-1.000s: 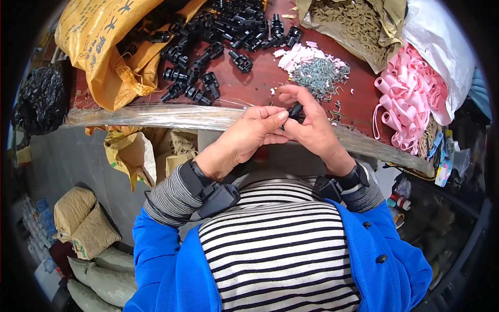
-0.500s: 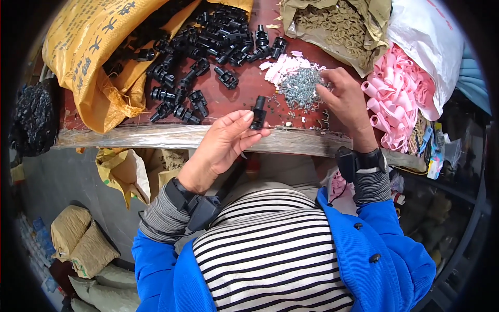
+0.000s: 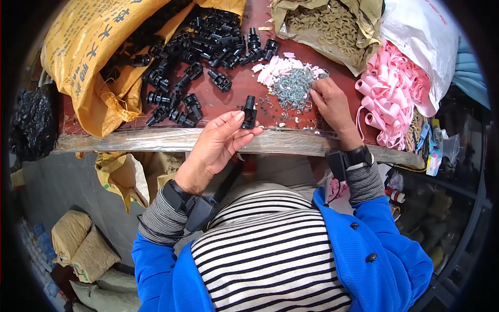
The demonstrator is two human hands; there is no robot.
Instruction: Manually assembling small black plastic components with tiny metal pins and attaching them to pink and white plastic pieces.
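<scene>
A black plastic fitting (image 3: 249, 112), its narrow stem pointing up, is pinched between the thumb and fingers of my left hand (image 3: 214, 141) above the table's front edge. My right hand (image 3: 334, 108) is closed, fingertips pressed together at the right side of a heap of small silvery screws (image 3: 292, 92). Whatever those fingertips hold is too small to make out. Flat pale-pink pieces (image 3: 270, 72) lie against the heap's far left side. Many similar black fittings (image 3: 218, 39) are piled at the back left, some spread toward me.
An orange woven sack (image 3: 88, 57) lies open at the left. At the back right are a brown bag (image 3: 358, 47) of tan rings and a white sack (image 3: 421, 47) beside curled pink strips (image 3: 384, 93). Clear film covers the wooden table edge (image 3: 156, 139).
My right hand has shifted slightly left and down, its fingers drawing together at the screw heap. My left hand keeps hold of the fitting. The whole view has shifted a little.
</scene>
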